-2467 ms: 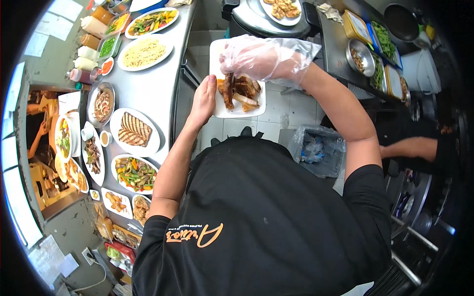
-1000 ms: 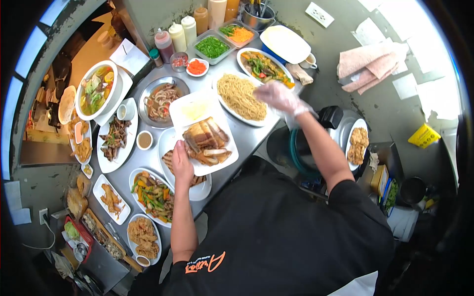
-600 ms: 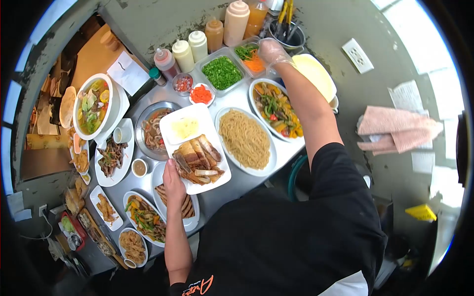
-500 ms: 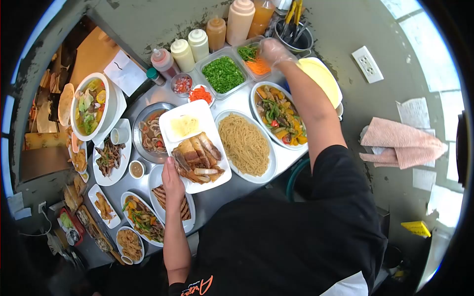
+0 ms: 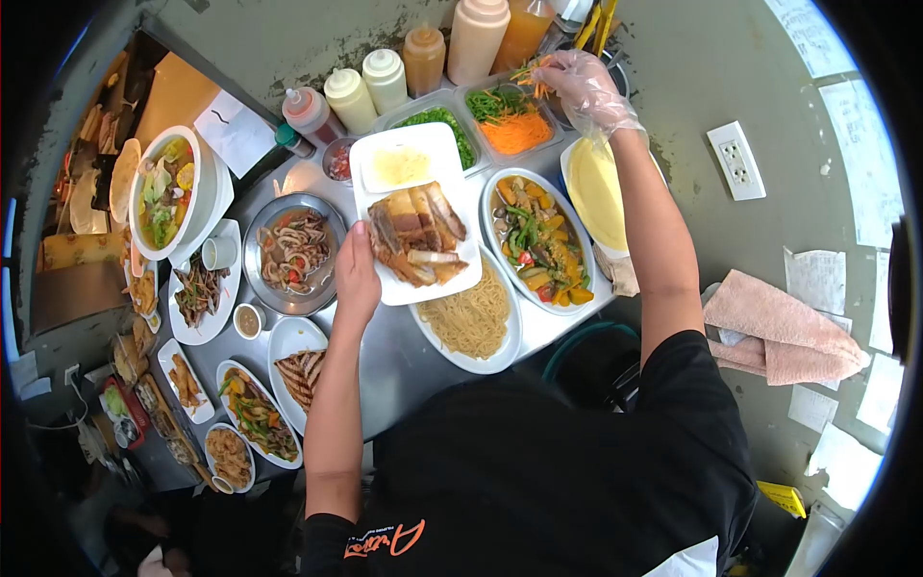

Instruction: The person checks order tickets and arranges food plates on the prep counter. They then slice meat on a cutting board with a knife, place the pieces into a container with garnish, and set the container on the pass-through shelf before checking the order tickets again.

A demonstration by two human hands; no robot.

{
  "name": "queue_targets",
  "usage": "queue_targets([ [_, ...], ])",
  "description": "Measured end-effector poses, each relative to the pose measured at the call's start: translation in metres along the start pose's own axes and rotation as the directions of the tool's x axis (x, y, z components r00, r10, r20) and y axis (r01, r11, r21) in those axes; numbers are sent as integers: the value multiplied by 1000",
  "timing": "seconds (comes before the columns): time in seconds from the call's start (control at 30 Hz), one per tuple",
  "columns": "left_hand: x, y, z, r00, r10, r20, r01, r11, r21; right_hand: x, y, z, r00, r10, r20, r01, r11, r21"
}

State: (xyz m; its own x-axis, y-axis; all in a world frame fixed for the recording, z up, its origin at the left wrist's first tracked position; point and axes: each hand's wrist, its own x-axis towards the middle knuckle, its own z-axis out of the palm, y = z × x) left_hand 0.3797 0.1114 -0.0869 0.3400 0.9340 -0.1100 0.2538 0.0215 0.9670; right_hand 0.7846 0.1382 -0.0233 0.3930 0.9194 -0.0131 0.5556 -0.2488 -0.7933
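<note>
My left hand [image 5: 358, 274] grips the near left edge of a white rectangular plate [image 5: 378, 162], holding it above the counter. On it lie browned pork slices [image 5: 420, 236] and a small heap of pale yellow shreds [image 5: 399, 165]. My right hand [image 5: 585, 85], in a clear plastic glove, pinches a tuft of shredded carrot and green strips [image 5: 532, 75]. It is raised over a clear container with loose shredded carrot [image 5: 516, 133] and green strips [image 5: 495, 102]. A tub of chopped green onion [image 5: 437, 120] is partly hidden behind the plate.
Noodles [image 5: 466, 313] and a vegetable dish [image 5: 540, 240] stand near the plate. At left are a metal bowl of squid [image 5: 293, 250], a soup bowl [image 5: 165, 200] and several filled plates. Squeeze bottles [image 5: 351, 99] line the wall. Yellow-handled tongs [image 5: 604, 27] stand at back right.
My right hand has lifted out of the container with a pinch of carrot and green strips. The plate in my left hand has shifted up and right in view, now covering part of the green onion.
</note>
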Motion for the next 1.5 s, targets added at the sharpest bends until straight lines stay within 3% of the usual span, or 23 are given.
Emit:
queue_targets([
  [0.1,15,4,13,1000,16,21,-16,1000,-9,-13,-31,-13,997,66,34,-70,984,166],
  [0.2,27,9,23,1000,22,-13,-21,999,37,-26,-53,-18,991,42,128,-77,955,286],
  [0.23,29,15,23,1000,29,-12,-28,998,51,-39,-69,-15,982,24,187,-100,909,405],
  [0.33,35,28,22,999,39,-13,-38,998,59,-74,-123,-3,949,-100,300,68,991,117],
  [0.47,35,31,18,996,85,-3,-85,995,45,-81,-138,32,728,-430,534,490,871,32],
  [0.53,29,34,10,995,97,-14,-97,995,23,-82,-136,50,629,-661,409,712,701,40],
  [0.63,10,43,0,987,131,-89,-134,991,-25,-96,-154,35,655,-698,288,741,669,-64],
  [0.73,-8,30,-16,963,187,-194,-186,982,25,-130,-155,35,814,-565,134,580,800,-152],
  [0.77,-15,24,-21,957,171,-233,-174,985,7,-143,-148,38,920,-354,167,380,911,-161],
  [0.8,-27,31,-30,956,150,-252,-153,988,7,-154,-136,43,932,-234,277,253,967,-34],
  [0.83,-31,18,-30,928,186,-324,-204,979,-24,-175,-132,51,900,-122,419,23,972,232],
  [0.87,-44,26,-41,946,156,-285,-179,982,-55,-196,-130,59,813,-38,581,-256,873,416],
  [0.93,-62,21,-59,950,63,-304,-88,994,-69,-221,-133,91,736,-88,671,-360,789,498],
  [1.0,-78,24,-76,937,41,-347,-89,988,-123,-234,-134,129,735,-82,673,-441,695,568],
  [1.13,-93,23,-121,904,-38,-427,-9,994,-107,-216,-156,170,592,-203,780,-439,730,524],
  [1.17,-88,13,-134,898,-14,-439,-58,987,-150,-211,-163,177,599,-215,771,-432,724,538],
  [1.27,-66,20,-176,838,52,-543,-94,994,-51,-183,-203,211,596,-304,743,-394,696,601],
  [1.33,-22,-13,-209,849,115,-516,-209,969,-129,-156,-226,237,609,-328,722,-332,721,608],
  [1.4,0,4,-247,901,31,-432,-113,980,-166,-135,-263,253,620,-356,699,-341,680,649],
  [1.47,21,9,-269,862,42,-506,-163,967,-197,-110,-287,278,659,-332,675,-333,676,658],
  [1.5,10,32,-282,863,67,-501,-145,982,-119,-97,-301,288,661,-295,690,-355,687,633],
])
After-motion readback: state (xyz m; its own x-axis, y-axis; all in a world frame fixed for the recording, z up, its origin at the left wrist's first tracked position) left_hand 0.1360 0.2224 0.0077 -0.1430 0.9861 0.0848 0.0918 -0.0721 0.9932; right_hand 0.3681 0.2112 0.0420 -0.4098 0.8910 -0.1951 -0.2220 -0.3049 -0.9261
